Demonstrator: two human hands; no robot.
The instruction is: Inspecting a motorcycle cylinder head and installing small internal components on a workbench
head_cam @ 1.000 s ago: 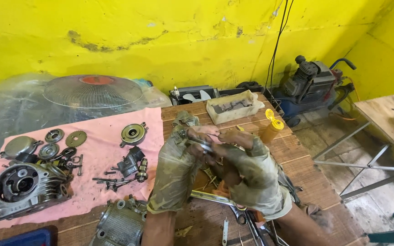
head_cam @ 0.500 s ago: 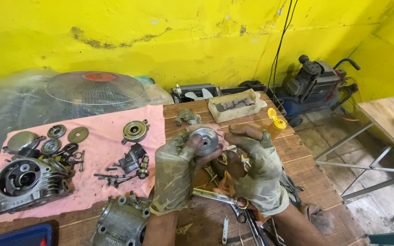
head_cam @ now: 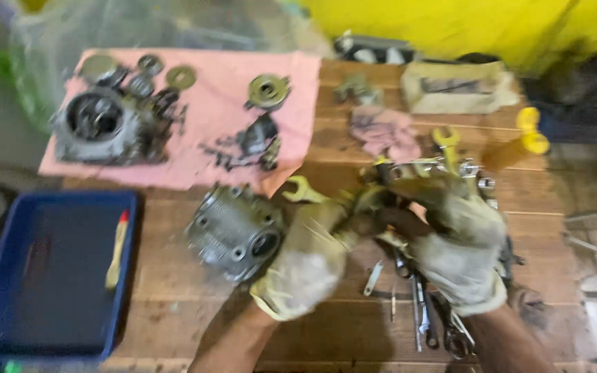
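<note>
Head view, heavily blurred by motion. Both hands wear dirty pale work gloves and meet over the middle of a wooden worktop (head_cam: 174, 290).

Left hand (head_cam: 310, 259): fingers curled inward toward the right hand, closed about a small dark part (head_cam: 374, 220) at the meeting point of the two gloves. Blur hides what the part is.

Right hand (head_cam: 461, 238): fingers bent down and over the same dark part from the other side, fingertips touching or almost touching the left glove. I cannot tell which hand carries the weight.

Just left of the left fingers: a grey finned engine cylinder (head_cam: 235, 231), lying on the worktop, touching or nearly touching the glove. Above the fingers: a yellowish open-ended spanner (head_cam: 300, 189).

Beneath and below the right fingers: a scatter of spanners and small tools (head_cam: 423, 311) on the boards.

Well beyond the fingers, upper left: a pink cloth (head_cam: 202, 131) with an engine casing (head_cam: 97, 124), a round flanged disc (head_cam: 268, 90) and small loose parts. Beyond the right fingers: a pale rectangular tray (head_cam: 459, 88) and a crumpled pink rag (head_cam: 385, 131).

Far left of the fingers: a blue plastic tub (head_cam: 57, 269) with a yellow, red-tipped stick (head_cam: 116, 250) lying in it.
</note>
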